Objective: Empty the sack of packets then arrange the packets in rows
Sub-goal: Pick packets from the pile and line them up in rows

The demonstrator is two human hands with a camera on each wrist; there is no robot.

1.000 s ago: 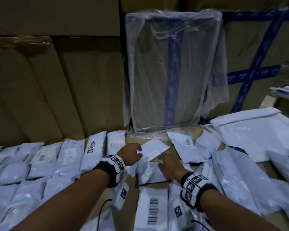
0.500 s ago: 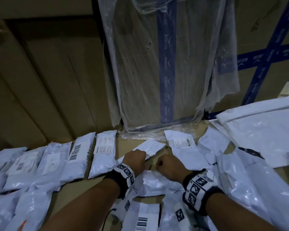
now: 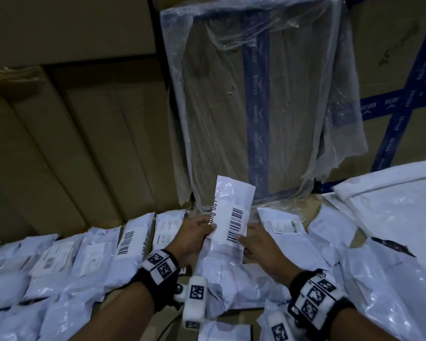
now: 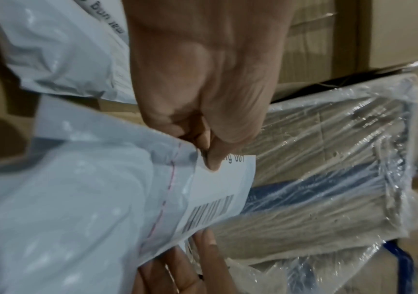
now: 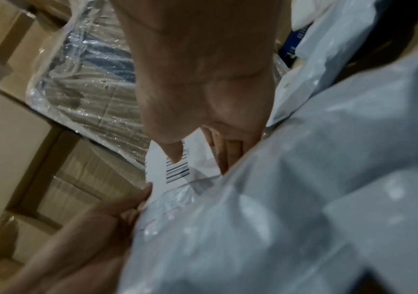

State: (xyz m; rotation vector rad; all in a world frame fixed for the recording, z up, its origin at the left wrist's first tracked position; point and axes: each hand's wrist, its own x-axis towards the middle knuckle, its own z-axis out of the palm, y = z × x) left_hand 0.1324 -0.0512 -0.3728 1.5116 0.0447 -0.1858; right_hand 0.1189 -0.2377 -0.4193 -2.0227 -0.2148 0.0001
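Observation:
Both hands hold one white packet [image 3: 233, 212] with a barcode label upright above the pile. My left hand [image 3: 207, 228] pinches its left edge, thumb on the label [image 4: 210, 159]. My right hand [image 3: 242, 238] grips the right edge, with the thumb [image 5: 174, 155] on the barcode and the fingers behind. A row of packets [image 3: 130, 242] lies flat to the left. Loose packets [image 3: 330, 230] are heaped on the right and under my wrists. The big white sack [image 3: 394, 207] lies flat at the far right.
A plastic-wrapped carton [image 3: 256, 107] with blue tape stands right behind the held packet. Plain brown cartons [image 3: 71, 131] wall off the back left, and a blue-taped carton [image 3: 403, 70] stands at the back right. Bare cardboard surface [image 3: 312, 200] shows between the packets.
Both hands were down on the pile, curled on a packet. They have since raised that packet and turned it upright with the barcode label facing me.

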